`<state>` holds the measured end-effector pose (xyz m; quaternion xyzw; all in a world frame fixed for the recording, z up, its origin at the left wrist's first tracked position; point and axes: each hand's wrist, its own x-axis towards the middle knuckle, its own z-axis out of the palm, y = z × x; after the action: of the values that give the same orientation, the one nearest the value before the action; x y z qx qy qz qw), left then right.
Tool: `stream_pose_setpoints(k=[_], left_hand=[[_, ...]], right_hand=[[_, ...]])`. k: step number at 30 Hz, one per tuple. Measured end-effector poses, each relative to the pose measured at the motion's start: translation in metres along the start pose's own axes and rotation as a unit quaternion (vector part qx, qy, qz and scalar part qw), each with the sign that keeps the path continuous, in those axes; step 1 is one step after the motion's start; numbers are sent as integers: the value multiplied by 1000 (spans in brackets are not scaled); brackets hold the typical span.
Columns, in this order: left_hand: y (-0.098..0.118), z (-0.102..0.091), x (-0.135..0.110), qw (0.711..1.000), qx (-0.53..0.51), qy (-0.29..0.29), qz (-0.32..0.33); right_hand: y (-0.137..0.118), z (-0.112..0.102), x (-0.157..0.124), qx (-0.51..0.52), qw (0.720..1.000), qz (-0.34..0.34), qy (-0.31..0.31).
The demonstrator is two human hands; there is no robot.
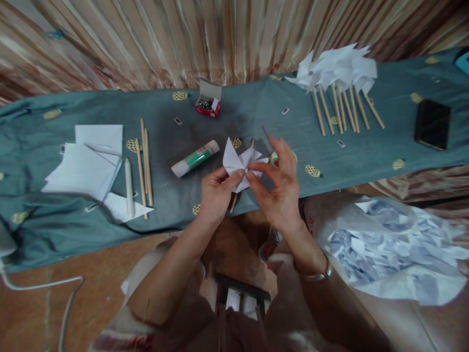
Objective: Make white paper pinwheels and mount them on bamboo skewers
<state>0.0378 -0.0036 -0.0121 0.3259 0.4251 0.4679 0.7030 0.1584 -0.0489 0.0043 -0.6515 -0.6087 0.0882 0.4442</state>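
Note:
A white paper pinwheel (231,157) is held over the near part of the cloth-covered table. My left hand (219,193) grips its left side, the thumb near its middle. The fingers of my right hand (280,188) pinch at the pinwheel's centre; whatever small piece may be between the fingertips is hidden. A thin pointed tool (267,132) sticks up from my right hand, its lower part covered. Beneath the pinwheel lies a wooden stick (233,202), partly hidden. A roll of tape (294,157) is partly behind my right hand. A green-and-white glue tube (196,159) lies to the left.
An open red box (207,105) of small metal fasteners stands at the back. Leftward lie paper sheets (88,168), wooden sticks (147,168) and a white stick (129,188). Finished pinwheels (339,68) and a dark phone (433,124) lie right. A bag of paper scraps (395,254) sits below.

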Motion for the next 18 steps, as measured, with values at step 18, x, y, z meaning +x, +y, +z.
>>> stream_pose_setpoints(k=[18], left_hand=[[2, -1, 1, 1000, -13, 7, 1]], right_hand=[[-10, -6, 3, 42, 999, 0, -4]])
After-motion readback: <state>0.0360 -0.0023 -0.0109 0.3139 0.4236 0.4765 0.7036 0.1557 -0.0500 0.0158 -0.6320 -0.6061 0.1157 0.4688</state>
